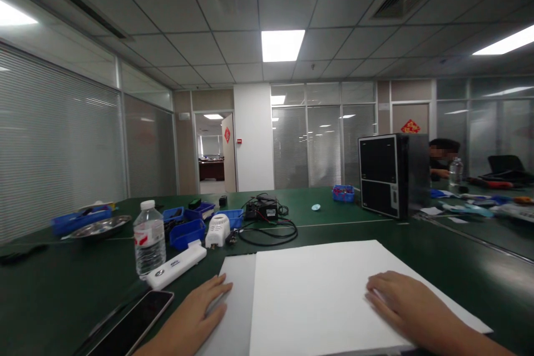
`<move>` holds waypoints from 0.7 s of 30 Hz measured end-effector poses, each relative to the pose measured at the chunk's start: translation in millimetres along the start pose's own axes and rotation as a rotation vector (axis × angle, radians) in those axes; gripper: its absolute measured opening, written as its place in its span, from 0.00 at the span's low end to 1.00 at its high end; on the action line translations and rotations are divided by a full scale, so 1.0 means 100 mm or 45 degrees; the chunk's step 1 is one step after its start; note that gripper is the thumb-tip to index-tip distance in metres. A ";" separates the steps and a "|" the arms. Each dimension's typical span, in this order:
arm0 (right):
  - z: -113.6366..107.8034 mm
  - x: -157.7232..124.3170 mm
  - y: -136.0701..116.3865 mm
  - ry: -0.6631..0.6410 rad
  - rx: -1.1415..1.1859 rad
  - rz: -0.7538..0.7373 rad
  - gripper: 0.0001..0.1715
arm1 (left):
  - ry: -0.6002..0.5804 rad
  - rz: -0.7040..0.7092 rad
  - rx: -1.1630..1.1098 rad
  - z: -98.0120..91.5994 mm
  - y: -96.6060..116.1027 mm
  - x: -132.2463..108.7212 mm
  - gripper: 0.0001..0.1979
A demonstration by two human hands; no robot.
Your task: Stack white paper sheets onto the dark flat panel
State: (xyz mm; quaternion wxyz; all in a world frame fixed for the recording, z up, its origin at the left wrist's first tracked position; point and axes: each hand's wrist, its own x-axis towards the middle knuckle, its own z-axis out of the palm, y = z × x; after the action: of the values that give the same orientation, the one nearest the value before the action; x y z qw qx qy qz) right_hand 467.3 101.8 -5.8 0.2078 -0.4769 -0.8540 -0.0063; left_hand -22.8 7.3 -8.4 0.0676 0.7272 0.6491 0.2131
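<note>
Green table ahead: I'd steady the white sheet lightly, left hand and right hand apart, unclenched; left contact looks unclear.

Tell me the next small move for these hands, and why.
Probably slide the right hand outward to the right edge of the white sheet: its fingers are over the sheet, well inside that edge, while the left hand is at the grey strip on the other side and could steady it.
</note>
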 end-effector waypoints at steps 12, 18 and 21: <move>-0.15 -0.08 -0.33 -0.269 0.104 -0.083 0.33 | -0.028 -0.004 0.025 0.01 0.01 0.01 0.27; -0.22 -0.14 -0.36 -0.380 0.234 -0.195 0.32 | 0.017 0.008 0.008 0.04 -0.03 0.02 0.26; -0.26 -0.14 -0.39 -0.387 0.299 -0.248 0.32 | 0.035 0.032 -0.004 0.06 -0.06 0.02 0.25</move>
State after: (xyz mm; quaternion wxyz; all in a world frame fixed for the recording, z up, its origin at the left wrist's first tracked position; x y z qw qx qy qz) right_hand 450.7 63.5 19.9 0.1290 -0.3600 -0.9125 0.1452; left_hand -25.3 11.3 -15.5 0.0571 0.7322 0.6404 0.2248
